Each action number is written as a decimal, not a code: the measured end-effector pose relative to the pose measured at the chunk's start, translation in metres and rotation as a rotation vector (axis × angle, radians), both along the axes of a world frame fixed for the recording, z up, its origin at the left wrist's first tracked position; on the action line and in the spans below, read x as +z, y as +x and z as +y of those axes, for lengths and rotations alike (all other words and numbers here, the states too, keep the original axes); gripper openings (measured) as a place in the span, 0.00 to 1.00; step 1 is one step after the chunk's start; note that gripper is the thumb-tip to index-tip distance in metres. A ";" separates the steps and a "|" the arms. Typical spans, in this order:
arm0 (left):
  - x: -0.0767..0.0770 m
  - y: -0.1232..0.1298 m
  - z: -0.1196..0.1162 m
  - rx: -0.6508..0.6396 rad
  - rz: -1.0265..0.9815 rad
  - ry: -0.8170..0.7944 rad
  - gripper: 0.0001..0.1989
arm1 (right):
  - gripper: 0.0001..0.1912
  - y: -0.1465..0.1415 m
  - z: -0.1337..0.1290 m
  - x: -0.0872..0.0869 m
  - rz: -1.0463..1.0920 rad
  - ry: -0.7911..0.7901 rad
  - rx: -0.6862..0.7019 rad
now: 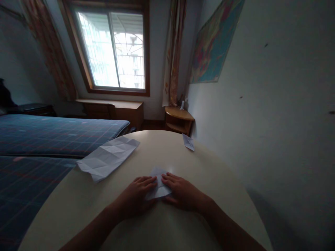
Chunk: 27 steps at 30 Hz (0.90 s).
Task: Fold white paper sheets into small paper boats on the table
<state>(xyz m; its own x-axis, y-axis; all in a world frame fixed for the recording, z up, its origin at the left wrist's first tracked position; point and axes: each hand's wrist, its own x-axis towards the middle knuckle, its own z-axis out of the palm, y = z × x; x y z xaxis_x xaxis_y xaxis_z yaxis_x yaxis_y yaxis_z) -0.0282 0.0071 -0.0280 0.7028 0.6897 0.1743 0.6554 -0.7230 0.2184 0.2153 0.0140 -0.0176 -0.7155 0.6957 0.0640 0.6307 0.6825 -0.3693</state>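
Observation:
A small folded white paper (160, 191) lies on the round cream table (157, 226), close to its near side. My left hand (138, 195) rests flat on the paper's left part, fingers stretched toward its middle. From the other side, my right hand (181, 191) lies over the right part, its fingers extended too. The fingertips of both hands almost meet on the paper, and its pointed far end shows beyond them. Both thumbs are low, near the paper's front edge. The fingers hide part of the folds.
A large creased white sheet (110, 157) lies at the table's left edge. One small folded paper (188, 142) sits at the far right edge. A bed (62, 134) stands left, a wall (261, 139) right, and a low corner shelf (179, 113) beyond the table.

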 end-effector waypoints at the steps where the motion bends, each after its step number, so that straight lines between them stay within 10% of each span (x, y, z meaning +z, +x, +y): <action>1: 0.001 -0.001 0.000 -0.019 0.001 -0.006 0.23 | 0.33 0.001 0.001 0.001 -0.011 0.012 -0.001; 9: 0.005 -0.002 -0.001 -0.044 0.016 -0.013 0.22 | 0.14 0.007 0.003 0.009 0.035 0.027 -0.001; 27: -0.009 0.004 0.005 0.193 -0.005 0.038 0.23 | 0.11 0.003 0.010 0.008 -0.046 0.062 -0.238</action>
